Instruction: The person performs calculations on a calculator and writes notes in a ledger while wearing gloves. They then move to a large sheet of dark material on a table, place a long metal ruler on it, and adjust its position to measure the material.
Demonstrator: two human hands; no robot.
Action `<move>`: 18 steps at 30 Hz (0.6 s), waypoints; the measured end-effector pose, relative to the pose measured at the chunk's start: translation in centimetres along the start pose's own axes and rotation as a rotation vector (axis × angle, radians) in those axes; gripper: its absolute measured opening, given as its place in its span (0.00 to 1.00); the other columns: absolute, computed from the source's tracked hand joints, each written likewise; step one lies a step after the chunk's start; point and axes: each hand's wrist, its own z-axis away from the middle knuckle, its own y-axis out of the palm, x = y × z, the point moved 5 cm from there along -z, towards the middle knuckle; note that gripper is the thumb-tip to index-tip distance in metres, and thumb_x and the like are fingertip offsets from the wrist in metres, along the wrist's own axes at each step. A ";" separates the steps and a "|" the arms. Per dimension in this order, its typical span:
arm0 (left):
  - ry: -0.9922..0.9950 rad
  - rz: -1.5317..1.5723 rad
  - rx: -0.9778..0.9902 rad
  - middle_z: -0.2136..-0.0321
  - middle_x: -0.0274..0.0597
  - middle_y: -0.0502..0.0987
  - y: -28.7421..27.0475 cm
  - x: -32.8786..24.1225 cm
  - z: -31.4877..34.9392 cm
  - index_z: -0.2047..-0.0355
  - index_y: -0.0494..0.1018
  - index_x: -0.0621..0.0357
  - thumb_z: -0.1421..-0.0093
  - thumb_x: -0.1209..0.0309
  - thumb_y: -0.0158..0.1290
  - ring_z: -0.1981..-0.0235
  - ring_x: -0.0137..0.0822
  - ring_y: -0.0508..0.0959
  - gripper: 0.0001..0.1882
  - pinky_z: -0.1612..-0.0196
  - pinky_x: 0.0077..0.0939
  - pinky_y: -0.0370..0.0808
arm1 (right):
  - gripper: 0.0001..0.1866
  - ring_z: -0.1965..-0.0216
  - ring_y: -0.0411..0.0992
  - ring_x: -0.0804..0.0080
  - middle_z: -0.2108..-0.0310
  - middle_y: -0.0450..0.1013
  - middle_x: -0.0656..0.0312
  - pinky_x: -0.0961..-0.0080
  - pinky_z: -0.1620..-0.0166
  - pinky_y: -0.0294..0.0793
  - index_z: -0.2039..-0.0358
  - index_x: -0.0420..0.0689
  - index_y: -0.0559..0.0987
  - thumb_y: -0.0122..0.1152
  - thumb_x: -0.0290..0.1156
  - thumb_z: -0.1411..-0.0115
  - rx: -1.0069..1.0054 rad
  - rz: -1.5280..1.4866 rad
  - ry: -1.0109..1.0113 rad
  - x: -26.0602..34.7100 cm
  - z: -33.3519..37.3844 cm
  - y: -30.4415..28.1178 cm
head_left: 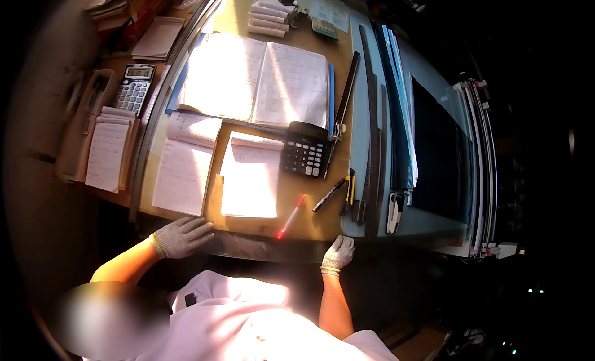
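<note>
Head view: showed the left hand point(181, 237) and the right hand point(338, 252), both in knitted gloves, at the near edge of a work desk point(322, 226). On the left, showed fingers straight and nearly side by side, clamped on nothing visible, just below the foot of a ruled notepad point(181, 178). Traced its long axis running away from the body, leaning rightward at the far end; clearly nearer to the left hand than to the right. On the right, showed fingers curled together into a loose fist; could not tell whether around anything. Placed a yellow-and-black utility knife point(351, 186) just beyond that fist, long axis likewise pointing away from the body and slightly rightward. Lay between the hands, nearer to the right: a red-and-white pen point(292, 216), slanted, near end by the desk edge. Beside the knife, leftward, included a black marker point(329, 195).
</note>
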 end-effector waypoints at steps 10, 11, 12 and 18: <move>-0.007 -0.048 0.067 0.35 0.48 0.70 1.5 0.2 0.9 0.38 0.73 0.50 0.51 0.60 0.65 0.37 0.49 0.72 0.37 0.34 0.47 0.70 | 0.21 0.71 0.76 0.46 0.73 0.77 0.53 0.49 0.70 0.73 0.76 0.45 0.77 0.55 0.46 0.31 0.025 0.334 0.199 -4.8 -1.3 -0.3; -0.007 -0.054 0.070 0.35 0.48 0.70 1.6 0.2 1.0 0.38 0.73 0.50 0.51 0.60 0.65 0.37 0.49 0.72 0.37 0.34 0.47 0.70 | 0.21 0.71 0.76 0.46 0.74 0.77 0.53 0.48 0.71 0.73 0.76 0.45 0.77 0.55 0.46 0.31 0.015 0.331 0.198 -4.7 -1.4 -0.3; -0.007 -0.059 0.073 0.35 0.48 0.69 1.5 0.1 0.9 0.38 0.73 0.50 0.51 0.60 0.65 0.36 0.49 0.72 0.37 0.34 0.47 0.70 | 0.22 0.72 0.76 0.46 0.74 0.77 0.53 0.48 0.71 0.72 0.77 0.45 0.77 0.55 0.46 0.31 0.007 0.329 0.197 -4.6 -1.5 -0.3; -0.009 -0.009 0.048 0.36 0.49 0.70 0.3 -0.2 0.6 0.38 0.73 0.55 0.49 0.65 0.63 0.37 0.49 0.72 0.35 0.34 0.45 0.70 | 0.23 0.70 0.77 0.43 0.72 0.78 0.51 0.49 0.70 0.74 0.74 0.44 0.79 0.53 0.49 0.30 0.038 0.336 0.219 -4.5 -1.5 -0.5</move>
